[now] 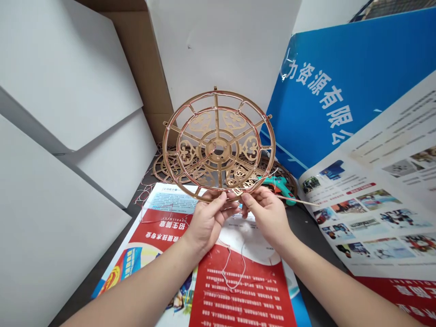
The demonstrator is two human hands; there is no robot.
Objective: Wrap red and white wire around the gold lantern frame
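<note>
A round gold metal frame (218, 131) with spokes and scroll patterns stands tilted upright, with pink and white wire running along its rings. My left hand (209, 215) pinches the lower rim between thumb and fingers. Just to its right, my right hand (265, 211) is closed at the same rim, and a thin stick (303, 200) extends rightward from behind its fingers. A loop of thin wire (235, 287) hangs below both hands over the printed sheet. Fingertips on the far side of the rim are partly hidden.
Behind the frame lie a teal glue gun (281, 185) and more gold frames (163, 168) with loose wires. A red and white printed sheet (238, 272) covers the dark table. White panels (57, 204) stand left, printed boards (340, 91) right.
</note>
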